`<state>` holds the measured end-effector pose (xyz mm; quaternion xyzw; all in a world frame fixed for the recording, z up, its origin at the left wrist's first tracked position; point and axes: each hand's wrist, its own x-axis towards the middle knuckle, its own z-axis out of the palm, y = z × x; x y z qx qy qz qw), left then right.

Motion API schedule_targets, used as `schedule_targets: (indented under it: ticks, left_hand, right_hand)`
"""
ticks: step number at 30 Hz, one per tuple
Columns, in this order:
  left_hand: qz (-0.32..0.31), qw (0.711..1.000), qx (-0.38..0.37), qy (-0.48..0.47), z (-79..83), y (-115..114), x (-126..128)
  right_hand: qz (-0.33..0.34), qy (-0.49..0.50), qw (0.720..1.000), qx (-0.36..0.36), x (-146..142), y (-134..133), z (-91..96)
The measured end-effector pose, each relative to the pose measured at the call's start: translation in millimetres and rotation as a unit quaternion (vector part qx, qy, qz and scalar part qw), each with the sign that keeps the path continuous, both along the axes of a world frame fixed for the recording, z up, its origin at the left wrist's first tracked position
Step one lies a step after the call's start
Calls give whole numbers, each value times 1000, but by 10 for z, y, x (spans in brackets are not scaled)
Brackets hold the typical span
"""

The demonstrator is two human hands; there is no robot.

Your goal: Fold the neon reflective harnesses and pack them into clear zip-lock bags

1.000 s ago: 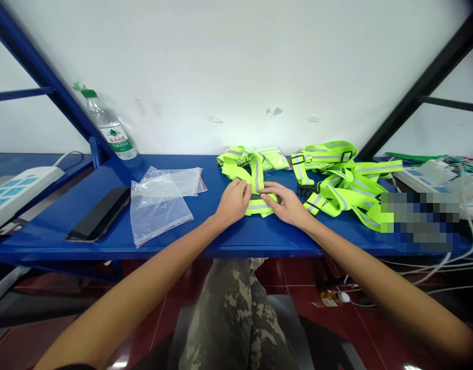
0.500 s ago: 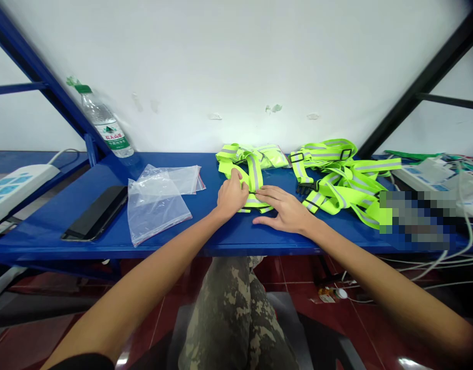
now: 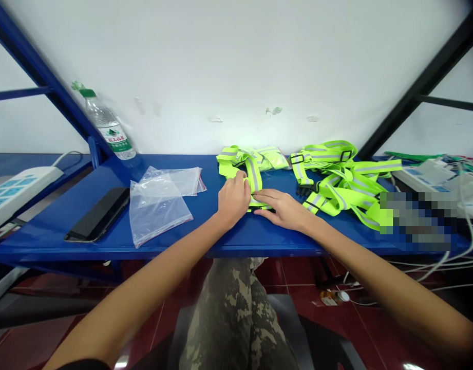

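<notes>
Between my hands lies a neon-yellow reflective strap (image 3: 254, 176) with a grey stripe down its middle, partly folded on the table. My left hand (image 3: 234, 199) is closed on it, the fingers curled and the strap's gripped part hidden beneath them. From the other side, my right hand (image 3: 285, 209) rests on the strap's near end with its fingers stretched out flat and the thumb apart. Behind the strap sits a clear bag of folded yellow straps (image 3: 272, 158). Right of my right hand is a loose pile of reflective straps (image 3: 342, 182) with black buckles.
On the blue table (image 3: 221, 241) lie clear zip bags (image 3: 159, 210) and a black phone (image 3: 99, 213) to the left. A water bottle (image 3: 111, 126) leans at the back left. Power strips (image 3: 18, 190) and cables flank the table, and a white wall stands behind.
My left hand has shifted slightly down and right over the strap, its fingers curling more. My right thumb has moved closer to the strap's near end.
</notes>
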<state>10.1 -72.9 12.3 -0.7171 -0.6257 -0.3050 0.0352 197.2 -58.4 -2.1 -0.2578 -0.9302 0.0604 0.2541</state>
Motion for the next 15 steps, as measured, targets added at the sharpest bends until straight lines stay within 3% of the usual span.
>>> schedule_targets:
  ticks: [7, 12, 15]
  left_hand:
    - [-66, 998, 12, 9, -24, -135, -58]
    - [-86, 995, 23, 49, -44, -53, -86]
    - [-63, 996, 26, 54, -53, 23, -102]
  right_hand:
    - [-18, -6, 1000, -9, -75, 112, 48]
    - [-11, 16, 1000, -17, -138, 173, 55]
    - [-22, 10, 999, -22, -181, 193, 89]
